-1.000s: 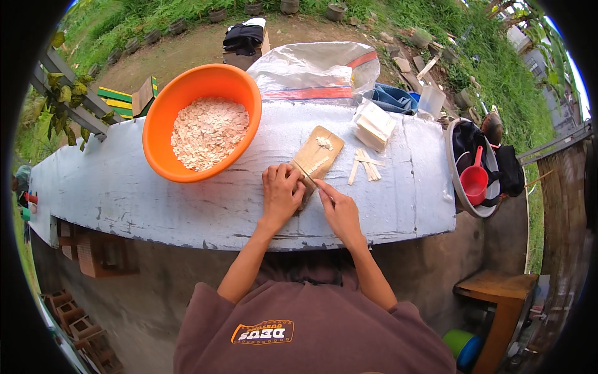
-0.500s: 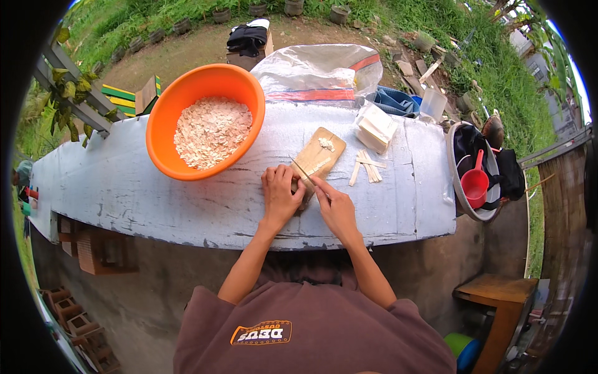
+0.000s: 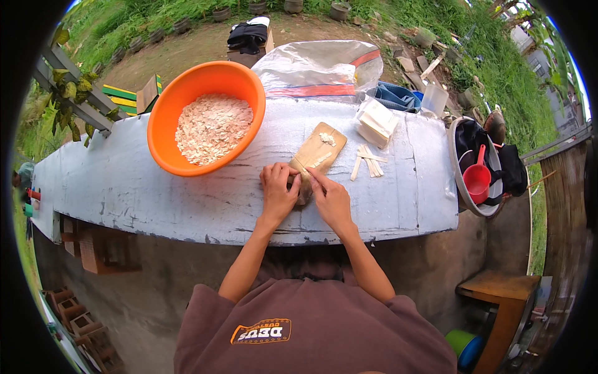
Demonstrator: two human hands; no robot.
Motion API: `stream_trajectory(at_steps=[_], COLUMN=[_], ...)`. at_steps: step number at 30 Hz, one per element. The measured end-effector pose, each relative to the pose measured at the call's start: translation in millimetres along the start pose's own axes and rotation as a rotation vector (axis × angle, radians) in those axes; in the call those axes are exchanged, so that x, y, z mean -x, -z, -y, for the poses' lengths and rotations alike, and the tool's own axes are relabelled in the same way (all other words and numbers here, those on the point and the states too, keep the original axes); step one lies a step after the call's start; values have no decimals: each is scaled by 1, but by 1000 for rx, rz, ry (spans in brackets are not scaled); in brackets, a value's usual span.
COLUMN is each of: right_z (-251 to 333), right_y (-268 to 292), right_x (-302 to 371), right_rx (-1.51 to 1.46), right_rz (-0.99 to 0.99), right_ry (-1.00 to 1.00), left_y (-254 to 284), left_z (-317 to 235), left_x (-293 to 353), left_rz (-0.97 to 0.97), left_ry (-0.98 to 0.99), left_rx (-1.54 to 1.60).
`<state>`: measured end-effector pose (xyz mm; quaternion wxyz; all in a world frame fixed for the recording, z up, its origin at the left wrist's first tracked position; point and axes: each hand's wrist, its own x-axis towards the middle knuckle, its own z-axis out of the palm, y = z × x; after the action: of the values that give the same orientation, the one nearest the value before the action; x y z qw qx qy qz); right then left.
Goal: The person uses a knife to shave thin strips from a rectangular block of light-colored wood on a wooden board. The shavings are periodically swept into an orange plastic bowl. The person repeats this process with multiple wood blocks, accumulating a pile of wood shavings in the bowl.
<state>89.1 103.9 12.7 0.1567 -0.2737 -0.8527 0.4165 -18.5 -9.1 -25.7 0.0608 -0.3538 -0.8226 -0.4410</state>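
- Head view: left hand (image 3: pixel 278 192) presses the near end of the board (image 3: pixel 314 157) on the tabletop (image 3: pixel 187 199).
- Right hand (image 3: pixel 330 198) pinches a thin stick (image 3: pixel 309 177) just beside it.
- Board's long axis runs away, toward the upper right.

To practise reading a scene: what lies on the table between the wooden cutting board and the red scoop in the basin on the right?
In the head view, loose pale sticks lie on the grey table between the wooden cutting board and the red scoop.

Hands: two, left hand (image 3: pixel 278 192) and right hand (image 3: pixel 331 199)
Orange basins (image 3: pixel 205 116): one
Wooden boards (image 3: pixel 315 156): one
Red scoops (image 3: pixel 478 178): one
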Motion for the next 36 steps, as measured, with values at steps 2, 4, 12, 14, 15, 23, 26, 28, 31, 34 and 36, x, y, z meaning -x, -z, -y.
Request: stream_trajectory(at_steps=[2, 4, 12, 14, 15, 23, 26, 28, 31, 34, 36], right_z=[3, -1, -30, -33, -34, -51, -47, -40, -30, -35, -43], right_y=[16, 29, 44, 48, 51, 68, 72, 75, 81, 79, 79], right_x=[11, 25, 32, 16, 7, -53, -67, -67, -56, -30, -17], right_rx=[28, 57, 263, 268, 272, 220, 99, 55, 38, -9, -6], right_rz=[36, 70, -1, -13, -22, 10, 43, 85, 154, 194, 206], right_ry=[-12, -8, 220, 220, 221, 222, 124, 70, 62, 112, 138], left_y=[5, 14, 26, 23, 21, 9, 7, 3, -1, -2, -1], left_z=[3, 2, 1, 1, 0, -10, -16, -17, -13, -12, -13], left_x=[6, 10, 4, 2, 0, -18, -26, -28, -27, -25, -24], left_rz=[-36, -94, -78, -44, -31, 50, 86, 71, 25, -29, -40], left_ry=[55, 105, 61, 35, 32, 23, 8, 12, 37, 81, 88], left_rx=[65, 144, 159, 175, 170, 151, 110, 96, 123, 173, 186])
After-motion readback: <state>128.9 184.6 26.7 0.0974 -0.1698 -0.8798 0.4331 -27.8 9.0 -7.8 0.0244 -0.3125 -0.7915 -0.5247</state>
